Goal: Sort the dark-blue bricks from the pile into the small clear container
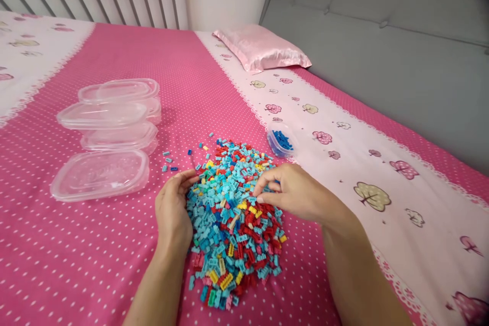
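A heap of small toy building bricks (pixel 229 214), mostly light blue with red, yellow, pink and dark blue ones mixed in, lies on the bed. Along its left edge rests my left hand (pixel 173 209), cupped, with fingers stretched toward the bricks and nothing visibly held. Over the upper right of the heap, my right hand (pixel 290 191) has thumb and index fingertip brought close together at the bricks; whatever is between them is too small to make out. Just beyond that hand stands a small clear plastic tub (pixel 280 141) with dark blue bricks inside.
Several clear plastic containers (pixel 101 175) with lids are lined up on the left. A few loose bricks (pixel 168 160) lie between them and the heap. A pink satin pillow (pixel 263 48) lies at the back, beside a grey padded headboard (pixel 382 61). The bedspread (pixel 145 56) is pink.
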Available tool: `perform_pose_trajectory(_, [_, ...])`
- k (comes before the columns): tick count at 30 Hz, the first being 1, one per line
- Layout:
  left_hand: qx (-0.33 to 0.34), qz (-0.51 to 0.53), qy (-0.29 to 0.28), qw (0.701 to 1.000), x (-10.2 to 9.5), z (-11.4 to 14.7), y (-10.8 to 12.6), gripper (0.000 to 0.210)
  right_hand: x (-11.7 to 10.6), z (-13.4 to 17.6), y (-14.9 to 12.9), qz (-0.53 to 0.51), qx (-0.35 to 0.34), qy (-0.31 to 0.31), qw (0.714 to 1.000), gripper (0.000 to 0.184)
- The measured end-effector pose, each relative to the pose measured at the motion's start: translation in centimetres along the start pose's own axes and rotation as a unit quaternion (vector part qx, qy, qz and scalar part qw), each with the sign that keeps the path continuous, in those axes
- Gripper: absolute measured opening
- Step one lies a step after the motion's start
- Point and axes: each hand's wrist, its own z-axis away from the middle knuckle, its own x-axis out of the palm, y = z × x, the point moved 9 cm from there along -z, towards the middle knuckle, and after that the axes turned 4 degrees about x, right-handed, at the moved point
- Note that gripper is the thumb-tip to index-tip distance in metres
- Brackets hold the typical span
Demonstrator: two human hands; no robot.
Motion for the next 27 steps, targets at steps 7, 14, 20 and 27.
perform_pose_trajectory(7, [-0.013, -0.012, 0.005, 1.0, 0.0, 0.1, -0.2, 0.025, -0.1, 0.0, 0.4, 0.162, 0.061, 0.03, 0.985, 0.012])
perform_pose_trajectory(14, [-0.005, -0.003, 0.005, 1.0, -0.1, 0.2, 0.0, 0.023, 0.0, -0.1, 0.0, 0.233, 0.08, 0.056, 0.968, 0.018])
perform_pose_trajectory(20, [-0.006, -0.006, 0.0, 1.0, 0.0, 0.1, -0.1, 0.024, 0.6, -0.3, 0.0, 0.218, 0.066, 0.052, 0.972, 0.013])
perform_pose_trajectory(27, [-0.004, -0.013, -0.005, 1.0, -0.1, 0.0, -0.1, 0.024, -0.7, -0.5, 0.2, -0.036, 0.038, 0.065, 0.997, 0.01])
